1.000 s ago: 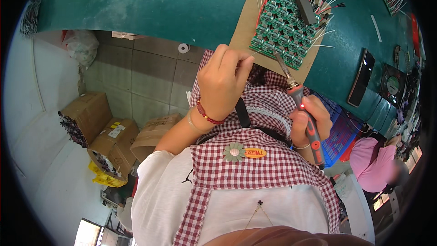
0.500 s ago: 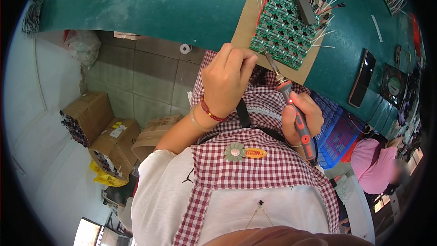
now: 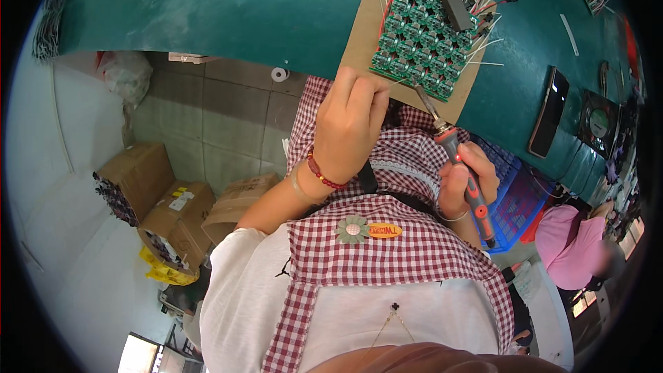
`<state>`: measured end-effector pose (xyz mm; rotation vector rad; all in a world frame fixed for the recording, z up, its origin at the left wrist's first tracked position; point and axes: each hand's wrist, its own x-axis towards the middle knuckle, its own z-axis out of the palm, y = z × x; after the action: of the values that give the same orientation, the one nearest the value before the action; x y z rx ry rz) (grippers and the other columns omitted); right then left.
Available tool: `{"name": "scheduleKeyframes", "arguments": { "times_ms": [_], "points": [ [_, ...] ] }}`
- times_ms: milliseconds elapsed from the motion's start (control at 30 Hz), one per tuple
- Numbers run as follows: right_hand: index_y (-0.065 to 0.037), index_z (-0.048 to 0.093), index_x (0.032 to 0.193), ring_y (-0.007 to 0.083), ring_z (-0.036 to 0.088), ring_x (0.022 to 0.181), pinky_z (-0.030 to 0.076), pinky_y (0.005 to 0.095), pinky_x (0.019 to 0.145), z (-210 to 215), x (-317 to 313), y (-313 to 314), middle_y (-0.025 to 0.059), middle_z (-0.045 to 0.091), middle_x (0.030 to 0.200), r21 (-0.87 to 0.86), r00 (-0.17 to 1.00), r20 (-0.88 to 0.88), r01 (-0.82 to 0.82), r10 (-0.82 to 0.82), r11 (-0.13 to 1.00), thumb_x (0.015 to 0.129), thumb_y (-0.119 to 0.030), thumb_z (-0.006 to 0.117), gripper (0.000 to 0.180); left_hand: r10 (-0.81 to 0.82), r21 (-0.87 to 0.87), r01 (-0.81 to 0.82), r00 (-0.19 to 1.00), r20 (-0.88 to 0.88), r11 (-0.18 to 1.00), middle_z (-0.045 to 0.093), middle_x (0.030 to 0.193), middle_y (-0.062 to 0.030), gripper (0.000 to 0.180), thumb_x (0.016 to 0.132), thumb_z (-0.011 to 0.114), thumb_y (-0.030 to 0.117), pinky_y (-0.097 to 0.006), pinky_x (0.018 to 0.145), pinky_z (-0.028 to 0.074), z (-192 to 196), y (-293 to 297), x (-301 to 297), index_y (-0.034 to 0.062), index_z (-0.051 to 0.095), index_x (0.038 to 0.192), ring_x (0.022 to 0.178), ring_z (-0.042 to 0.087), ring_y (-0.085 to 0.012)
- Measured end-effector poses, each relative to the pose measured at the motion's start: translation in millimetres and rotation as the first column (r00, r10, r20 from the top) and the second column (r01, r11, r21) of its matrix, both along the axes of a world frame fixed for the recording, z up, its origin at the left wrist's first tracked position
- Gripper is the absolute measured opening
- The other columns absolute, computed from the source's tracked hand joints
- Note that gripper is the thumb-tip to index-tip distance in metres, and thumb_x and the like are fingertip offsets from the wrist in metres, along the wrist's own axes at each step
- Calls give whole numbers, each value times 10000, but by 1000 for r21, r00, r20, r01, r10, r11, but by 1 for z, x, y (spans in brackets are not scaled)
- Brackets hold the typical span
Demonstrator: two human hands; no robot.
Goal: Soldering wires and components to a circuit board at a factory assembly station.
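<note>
my right hand [image 3: 461,183] is wrapped around the soldering iron [image 3: 459,159] by its red-and-grey grip, tip aimed at the near edge of the green circuit panel [image 3: 421,38] on its brown board [image 3: 359,34] on the green bench. my left hand [image 3: 349,124] pinches a thin wire — light, springy, easy to bend. i judge the iron light and stiff, hot at the tip — hold only the handle.

Matt cardboard sheet [image 3: 359,31], metal-tipped soldering iron [image 3: 457,157]
</note>
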<state>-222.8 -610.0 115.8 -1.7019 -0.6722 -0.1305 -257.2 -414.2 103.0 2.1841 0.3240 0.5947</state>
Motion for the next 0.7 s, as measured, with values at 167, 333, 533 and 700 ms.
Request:
{"name": "scheduleKeyframes", "arguments": {
  "times_ms": [167,333,533,700],
  "points": [
    [78,597,989,177,502,480,394,277,440,2,-1,5,103,552,620,-23,1000,-19,-5,5,1000,823,-56,639,218,11,-4,-11,1000,-7,1000,528,790,-79,137,771,684,-70,-281,514,461,1,-2,1,1,587,837,611,562,-172],
    [79,597,989,176,507,487,396,278,441,2,-2,5,105,549,614,-23,1000,-8,-7,6,1000,824,-55,638,216,-7,29,8,1000,-25,1000,533,780,-76,141,761,689,-69,-291,519,455,4,-2,2,8,592,828,615,569,-180],
    [79,599,988,176,508,487,399,276,442,5,-2,5,116,559,627,-38,1000,-21,5,-6,999,826,-58,636,216,7,40,-8,1000,21,999,531,774,-77,135,759,694,-57,-297,504,432,3,-1,3,14,598,822,595,547,-186],
    [81,600,985,178,507,480,399,277,438,6,-1,7,123,569,641,-74,1000,11,-1,2,997,819,-58,642,220,12,67,-13,1000,3,998,524,750,-68,130,756,699,-50,-291,485,416,5,-1,6,21,605,811,556,524,-173]
  ]
}}
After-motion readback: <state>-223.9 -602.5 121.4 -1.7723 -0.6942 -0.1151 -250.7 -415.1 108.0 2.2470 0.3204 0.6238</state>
